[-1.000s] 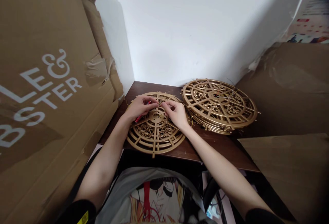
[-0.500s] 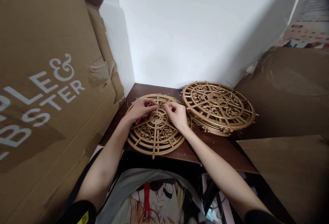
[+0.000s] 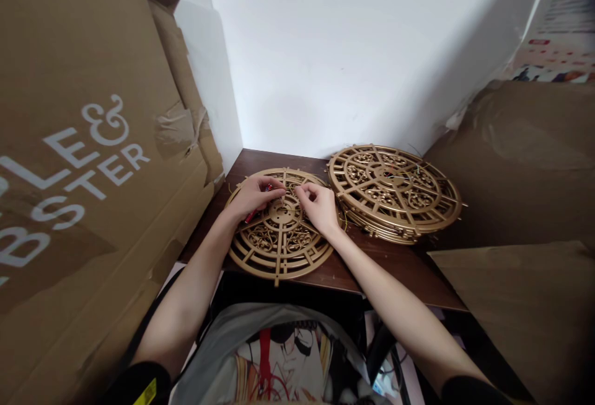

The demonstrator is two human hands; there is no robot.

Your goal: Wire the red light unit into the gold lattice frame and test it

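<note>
A gold openwork disc (image 3: 279, 268), with scrollwork panels between its spokes, lies flat on the dark brown table. Over its far left part, my left hand (image 3: 255, 197) is closed, thumb and forefinger together. A slim red-handled tool (image 3: 250, 216) runs under that palm, its kind hidden by the fingers. To the right of the disc's hub, my right hand (image 3: 321, 206) pinches with thumb and forefinger. What sits in this pinch is too small to make out. The two sets of fingertips are a short gap apart. Thin yellow wire (image 3: 345, 224) shows beside the right hand.
A stack of similar gold discs (image 3: 395, 194) stands to the right, with thin wires on top. Large cardboard boxes flank the brown table (image 3: 395, 268) at left (image 3: 93, 144) and right (image 3: 515, 163). A white wall (image 3: 348, 70) closes off the back.
Both hands keep nearly the same pose over the disc, with only slight finger movement. The whole view has shifted a little.
</note>
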